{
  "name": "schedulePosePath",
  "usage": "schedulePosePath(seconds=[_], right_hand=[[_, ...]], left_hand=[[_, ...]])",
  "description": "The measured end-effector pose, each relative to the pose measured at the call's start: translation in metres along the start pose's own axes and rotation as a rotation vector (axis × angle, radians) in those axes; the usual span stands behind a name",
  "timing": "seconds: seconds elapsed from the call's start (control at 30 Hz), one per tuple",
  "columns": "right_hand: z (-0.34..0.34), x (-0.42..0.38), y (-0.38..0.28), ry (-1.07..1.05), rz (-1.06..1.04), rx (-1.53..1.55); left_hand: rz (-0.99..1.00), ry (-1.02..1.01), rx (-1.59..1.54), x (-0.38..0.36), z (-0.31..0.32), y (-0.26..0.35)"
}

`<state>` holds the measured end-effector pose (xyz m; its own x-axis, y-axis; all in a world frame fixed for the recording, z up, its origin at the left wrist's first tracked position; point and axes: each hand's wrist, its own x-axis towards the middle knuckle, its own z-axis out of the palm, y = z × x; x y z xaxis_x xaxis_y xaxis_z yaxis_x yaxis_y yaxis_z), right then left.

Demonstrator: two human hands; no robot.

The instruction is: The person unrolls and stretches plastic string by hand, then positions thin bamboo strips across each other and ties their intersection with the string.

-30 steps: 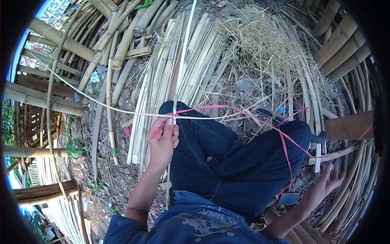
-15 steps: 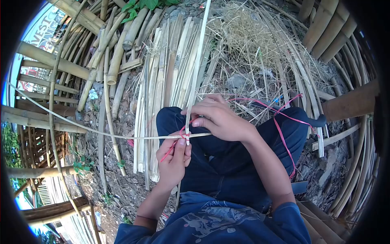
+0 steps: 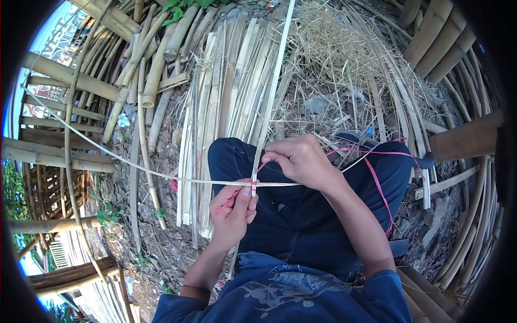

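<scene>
Two thin bamboo strips cross in front of my lap. The upright bamboo strip runs up toward the top of the view, and the other bamboo strip bends away to the left. Pink plastic twine wraps around their crossing. My left hand is closed, pinching the strips at that crossing, with a twine end sticking out across its fingers. Up and to the right, my right hand pinches the twine, which runs taut from the crossing to its fingertips. Its other fingers are curled and partly hidden.
Split bamboo slats lie in a pile beyond my knees. Dry shavings are heaped at the upper right. Loose pink twine trails over my right knee. Bamboo poles stand at left, and a thick pole juts in from the right.
My right hand has moved right, away from the upright strip, drawing the twine out from the crossing. The strips and my left hand have shifted slightly right.
</scene>
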<state>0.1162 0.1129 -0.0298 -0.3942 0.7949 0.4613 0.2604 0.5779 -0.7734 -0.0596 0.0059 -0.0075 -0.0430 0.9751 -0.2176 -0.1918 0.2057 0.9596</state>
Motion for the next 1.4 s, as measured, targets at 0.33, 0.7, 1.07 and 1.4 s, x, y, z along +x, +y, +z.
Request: schedulePosePath(seconds=[0.33, 0.7, 1.07, 1.4], right_hand=[[0.002, -0.006, -0.004, 0.048, 0.088, -0.006], [-0.001, -0.007, -0.002, 0.039, 0.079, -0.016], [-0.013, -0.016, -0.022, 0.074, 0.152, -0.069], [-0.018, -0.035, -0.104, 0.021, 0.591, 0.42]], left_hand=[[0.04, -0.017, 0.066, 0.002, -0.001, -0.003], [0.073, 0.006, 0.153, 0.001, 0.002, -0.004], [0.013, 0.042, 0.088, 0.002, 0.002, -0.003], [-0.011, -0.03, -0.066, 0.014, 0.002, -0.003]])
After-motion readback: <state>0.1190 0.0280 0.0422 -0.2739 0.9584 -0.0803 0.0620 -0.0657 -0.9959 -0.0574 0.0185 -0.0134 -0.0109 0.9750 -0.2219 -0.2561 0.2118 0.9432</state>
